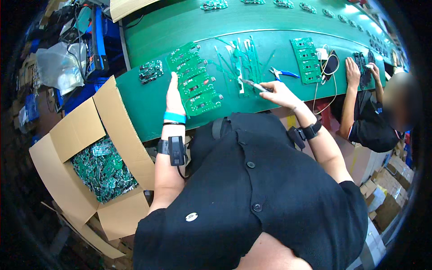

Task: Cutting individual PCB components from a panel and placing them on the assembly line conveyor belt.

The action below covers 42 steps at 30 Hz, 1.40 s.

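Note:
My left hand (173,96) is at the left edge of a green circuit board panel (196,85), which is made of several boards joined in a row. Its fingers lie along that edge and seem to grip it; the thumb is hard to see. My right hand (282,94) is closed around a slim grey hand tool (254,85) with a narrow tip, whose exact kind I cannot make out. The tip points left over a heap of thin green strips (250,58). Just beyond my right hand lie blue-handled pliers (285,73).
Beside my left arm stands an open cardboard box (123,130) full of green boards. Some small boards (150,72) lie left of the panel. Another panel (307,60) and a white cable (316,92) are to the right, near a co-worker's hands (352,73). More boards (283,3) line the far side.

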Motion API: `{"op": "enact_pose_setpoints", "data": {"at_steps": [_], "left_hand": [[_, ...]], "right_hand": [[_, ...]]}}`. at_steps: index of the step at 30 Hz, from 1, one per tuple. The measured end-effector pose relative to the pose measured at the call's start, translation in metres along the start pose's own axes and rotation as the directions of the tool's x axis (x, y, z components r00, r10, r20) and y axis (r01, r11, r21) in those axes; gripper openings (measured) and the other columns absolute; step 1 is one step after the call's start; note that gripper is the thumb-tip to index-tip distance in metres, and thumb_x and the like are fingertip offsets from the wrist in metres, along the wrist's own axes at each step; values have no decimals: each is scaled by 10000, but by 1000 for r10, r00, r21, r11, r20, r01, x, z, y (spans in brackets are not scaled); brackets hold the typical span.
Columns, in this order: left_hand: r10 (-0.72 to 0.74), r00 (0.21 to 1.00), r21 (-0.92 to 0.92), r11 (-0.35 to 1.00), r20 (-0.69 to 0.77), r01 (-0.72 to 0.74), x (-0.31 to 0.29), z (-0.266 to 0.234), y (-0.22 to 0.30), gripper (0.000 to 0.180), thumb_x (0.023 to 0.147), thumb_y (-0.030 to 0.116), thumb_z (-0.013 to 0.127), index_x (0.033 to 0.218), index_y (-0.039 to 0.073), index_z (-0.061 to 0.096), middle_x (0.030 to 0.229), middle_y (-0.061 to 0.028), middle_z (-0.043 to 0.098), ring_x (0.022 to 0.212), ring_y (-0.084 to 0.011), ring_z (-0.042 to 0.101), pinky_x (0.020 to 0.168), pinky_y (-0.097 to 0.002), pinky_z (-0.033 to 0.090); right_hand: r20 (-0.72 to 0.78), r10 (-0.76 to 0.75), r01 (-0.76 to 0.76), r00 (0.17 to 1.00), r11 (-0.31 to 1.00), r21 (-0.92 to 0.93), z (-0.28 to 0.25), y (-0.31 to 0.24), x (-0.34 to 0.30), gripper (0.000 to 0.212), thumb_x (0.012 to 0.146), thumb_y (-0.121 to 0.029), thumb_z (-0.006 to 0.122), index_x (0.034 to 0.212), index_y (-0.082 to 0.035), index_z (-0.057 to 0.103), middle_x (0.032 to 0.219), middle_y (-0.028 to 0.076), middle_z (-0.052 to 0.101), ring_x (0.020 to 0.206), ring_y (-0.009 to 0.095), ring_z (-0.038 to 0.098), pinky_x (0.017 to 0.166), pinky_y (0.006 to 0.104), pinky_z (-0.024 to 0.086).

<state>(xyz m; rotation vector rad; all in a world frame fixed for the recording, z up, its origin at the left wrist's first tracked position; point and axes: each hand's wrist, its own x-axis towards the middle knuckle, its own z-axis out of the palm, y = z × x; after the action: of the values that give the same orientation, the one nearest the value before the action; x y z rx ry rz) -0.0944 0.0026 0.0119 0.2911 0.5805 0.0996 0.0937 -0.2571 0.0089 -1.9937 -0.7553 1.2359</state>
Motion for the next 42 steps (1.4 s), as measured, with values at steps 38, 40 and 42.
{"op": "enact_pose_setpoints", "data": {"at_steps": [38,40,42], "left_hand": [[342,934,317,901,-101,-295,-9,48,1,246,905,207,535,1097,54,527,1036,-67,602,879,-181,622,743,-368,554],[344,936,407,867,-68,-289,-10,50,1,282,903,250,538,1121,71,524,1038,-60,605,894,-188,620,749,-375,551],[339,939,390,874,-65,-289,-10,55,1,258,903,215,537,1106,56,532,1030,-63,609,885,-183,622,742,-367,553]], "right_hand": [[92,-48,40,995,996,86,-14,-93,-1,473,802,-153,663,1222,4,515,951,-1,590,858,51,508,755,227,436],[83,-102,91,991,988,128,-10,-88,-1,464,810,-143,653,1228,1,513,944,-7,583,838,47,501,737,206,427],[90,-88,70,992,981,180,-10,-88,0,463,812,-155,653,1227,-2,517,936,-13,584,829,45,503,737,203,426]]}}
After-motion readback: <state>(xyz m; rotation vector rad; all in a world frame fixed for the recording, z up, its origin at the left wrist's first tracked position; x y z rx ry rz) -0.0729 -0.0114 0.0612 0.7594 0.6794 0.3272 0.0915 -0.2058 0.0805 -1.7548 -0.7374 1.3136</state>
